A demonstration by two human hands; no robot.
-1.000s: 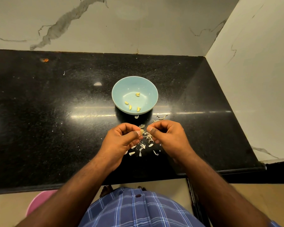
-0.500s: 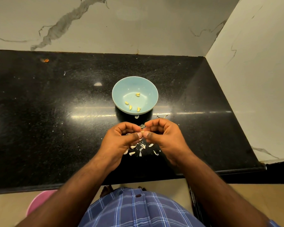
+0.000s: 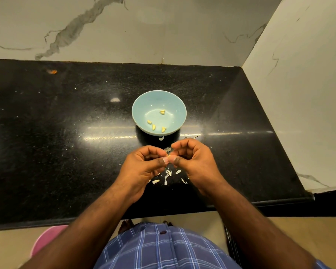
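Starting far left: an orange scrap [image 3: 52,71] on the black countertop [image 3: 66,133], well apart from everything else, and a pink tub [image 3: 45,241] below the counter edge. Next, the left hand [image 3: 142,167], fingers curled, thumb and fingertips pinching a small pale clove [image 3: 171,157] held above the counter, just in front of the light blue bowl [image 3: 144,103]. Inside the bowl, a few peeled yellow cloves [image 3: 153,127]. Beneath the hands, scattered white skins [image 3: 168,174]. Lastly the right hand [image 3: 196,162], fingers curled too, thumb and forefinger clamped on the same clove.
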